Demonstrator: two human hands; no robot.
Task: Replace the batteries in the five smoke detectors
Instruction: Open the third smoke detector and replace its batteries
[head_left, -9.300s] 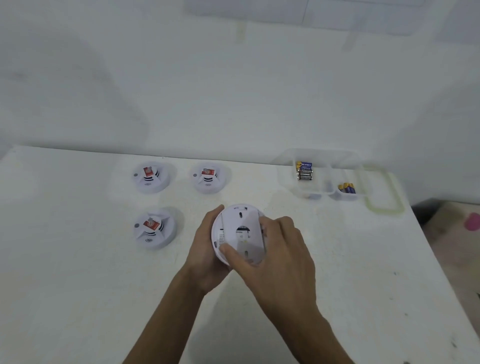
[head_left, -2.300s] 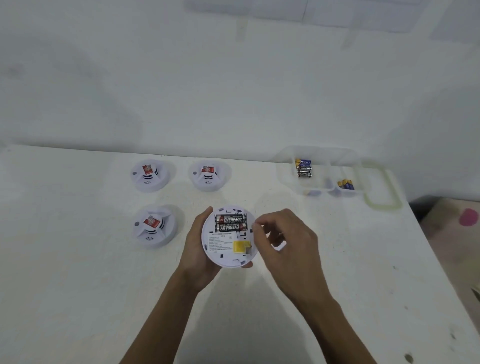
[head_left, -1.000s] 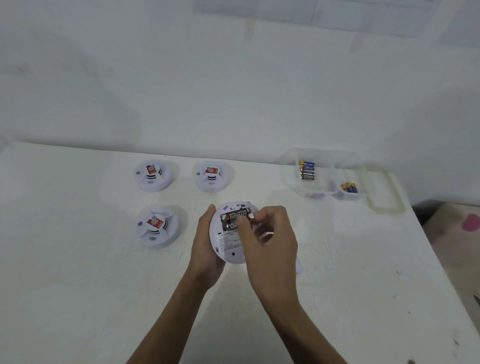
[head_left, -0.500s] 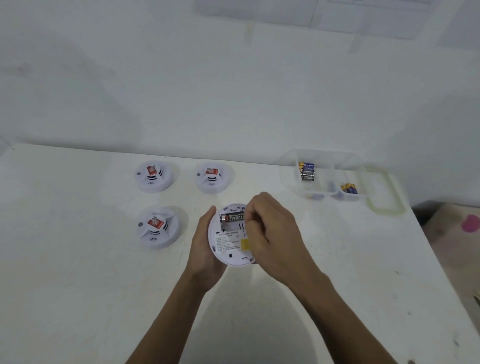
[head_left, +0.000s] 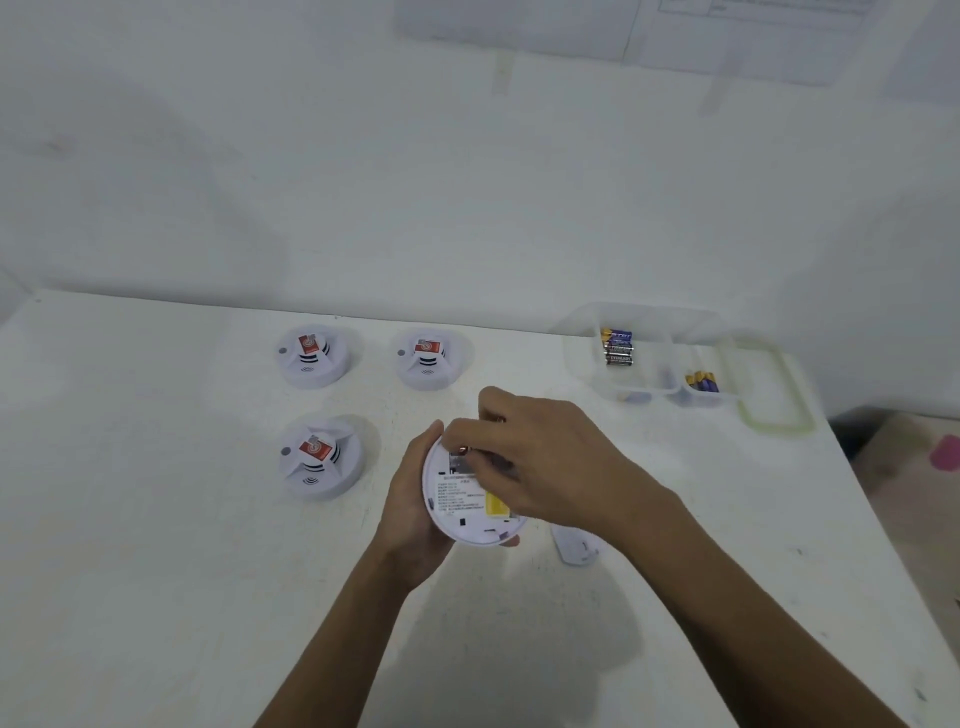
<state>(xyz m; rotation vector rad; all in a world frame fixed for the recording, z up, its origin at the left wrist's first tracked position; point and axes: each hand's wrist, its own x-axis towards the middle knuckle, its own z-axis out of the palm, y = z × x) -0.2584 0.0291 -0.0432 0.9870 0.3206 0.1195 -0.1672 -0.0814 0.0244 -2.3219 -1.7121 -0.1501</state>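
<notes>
I hold the open smoke detector in the left grip, cupped round its rim, back side up and tilted toward me, so the battery bay faces the camera and the body cannot turn. The right grip curls its fingertips into that bay at the upper edge. Whether it pinches a cell there I cannot tell, because the fingers hide it. The battery cover lies on the tabletop just right of the detector, clear of the work yet near for closing. The clear container of batteries sits far right, I judge for the swap. Three other detectors stand at left.
</notes>
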